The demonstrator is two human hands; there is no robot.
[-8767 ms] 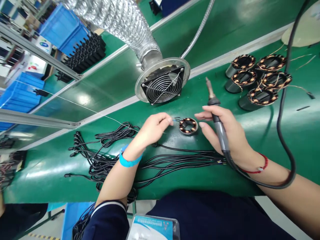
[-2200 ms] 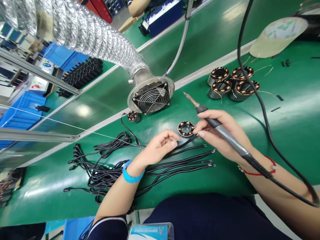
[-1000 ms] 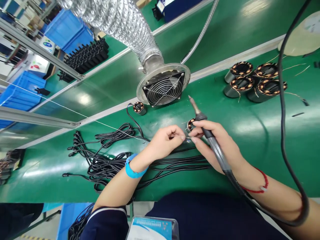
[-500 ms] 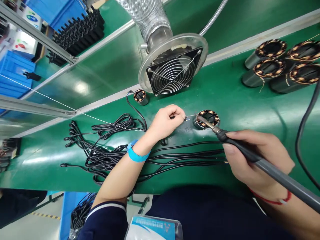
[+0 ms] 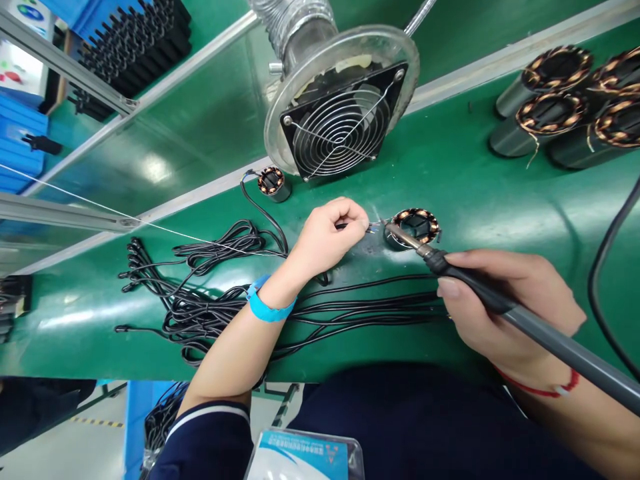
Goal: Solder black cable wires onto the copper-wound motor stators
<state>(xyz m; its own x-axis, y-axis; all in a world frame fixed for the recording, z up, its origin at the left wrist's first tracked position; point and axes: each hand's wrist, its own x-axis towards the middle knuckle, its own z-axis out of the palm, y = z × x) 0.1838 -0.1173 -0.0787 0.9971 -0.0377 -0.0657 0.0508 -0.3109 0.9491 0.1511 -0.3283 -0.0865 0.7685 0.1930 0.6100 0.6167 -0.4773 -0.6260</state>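
Note:
My left hand [image 5: 336, 233] is closed in a pinch on a black cable, whose thin stripped wires [image 5: 373, 227] poke out past the fingertips to the right. In my right hand [image 5: 505, 300] is a soldering iron [image 5: 480, 287], gripped like a pen with its tip pointing left. That tip lies by the left rim of a motor stator [image 5: 416, 228] with copper windings, close to the wire ends. Whether tip and wires touch is too small to tell. The stator stands upright on the green bench [image 5: 480, 220].
A round fume extractor with a fan grille [image 5: 340, 137] hangs above the bench. Several larger stators [image 5: 550, 113] stand at the right, and a small wired stator [image 5: 273, 183] behind my left hand. Black cables [image 5: 200, 317] lie across the front left. The iron's cord [image 5: 600, 267] curves at right.
The iron's tip has shifted slightly left, nearer the wire ends. My view has tilted a little, so the fan appears higher. Both hands keep their grips.

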